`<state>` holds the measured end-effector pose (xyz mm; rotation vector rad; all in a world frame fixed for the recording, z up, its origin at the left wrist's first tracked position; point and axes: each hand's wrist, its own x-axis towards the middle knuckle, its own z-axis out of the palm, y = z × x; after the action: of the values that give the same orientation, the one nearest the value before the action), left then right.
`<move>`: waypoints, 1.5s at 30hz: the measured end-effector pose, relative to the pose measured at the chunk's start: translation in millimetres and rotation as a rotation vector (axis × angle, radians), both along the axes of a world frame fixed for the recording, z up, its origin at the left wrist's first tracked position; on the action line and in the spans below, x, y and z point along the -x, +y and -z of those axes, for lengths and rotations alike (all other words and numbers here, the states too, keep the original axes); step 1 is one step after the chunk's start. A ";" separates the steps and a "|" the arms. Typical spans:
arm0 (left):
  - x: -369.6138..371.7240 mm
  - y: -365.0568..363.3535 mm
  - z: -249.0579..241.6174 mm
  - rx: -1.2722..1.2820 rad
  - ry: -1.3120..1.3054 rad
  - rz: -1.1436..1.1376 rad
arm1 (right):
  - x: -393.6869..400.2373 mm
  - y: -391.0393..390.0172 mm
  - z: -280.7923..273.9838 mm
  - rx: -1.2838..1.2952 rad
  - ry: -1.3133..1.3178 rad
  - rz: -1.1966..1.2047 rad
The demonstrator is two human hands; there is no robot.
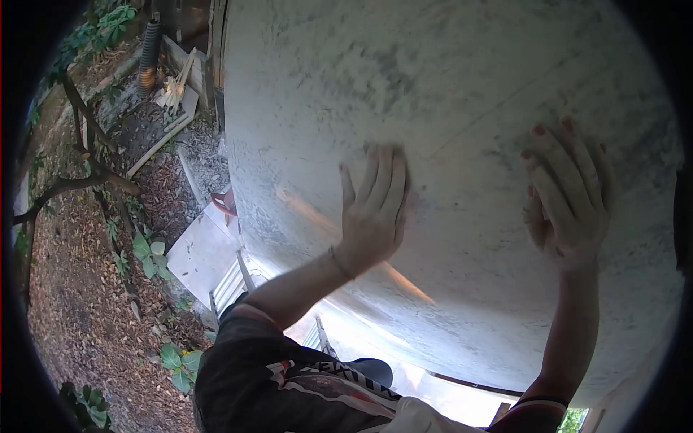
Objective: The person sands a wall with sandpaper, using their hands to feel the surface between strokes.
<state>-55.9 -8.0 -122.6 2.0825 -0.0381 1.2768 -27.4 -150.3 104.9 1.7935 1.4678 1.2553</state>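
Note:
A pale grey plastered wall [447,86] fills most of the head view. My left hand [374,213] lies flat against it, fingers spread and pointing up, with a thin band at the wrist. My right hand [569,195] rests on the wall further right, fingers together, nails painted red. Neither hand holds anything. My dark printed sleeve [289,375] shows at the bottom.
Far below on the left is leaf-strewn ground [79,289] with green plants [148,256], bare branches [72,184], a white panel [206,249], a reddish object [224,202], planks and a ribbed hose [149,50]. White rails [231,285] stand under me.

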 end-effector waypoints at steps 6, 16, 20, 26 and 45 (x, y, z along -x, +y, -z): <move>0.2 -14.4 18.5 -0.148 -0.047 0.054 | 5.2 10.2 11.5 -0.103 0.034 -0.006; -11.4 5.6 -36.7 -0.320 -0.156 -0.147 | 5.5 7.3 30.6 -0.202 0.074 -0.070; -13.6 15.3 20.4 -0.363 -0.132 -0.163 | 6.5 8.4 32.4 -0.229 0.059 -0.052; -23.6 30.2 -56.5 -0.446 -0.250 -0.157 | 3.2 7.3 35.0 -0.296 0.048 -0.094; -26.6 38.1 -50.6 -0.440 -0.273 -0.098 | 1.1 20.1 55.1 -0.170 0.076 0.007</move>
<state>-29.3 30.0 -71.9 2.2724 -0.3726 1.7299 -28.5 -130.2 49.8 1.9739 1.4317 1.3577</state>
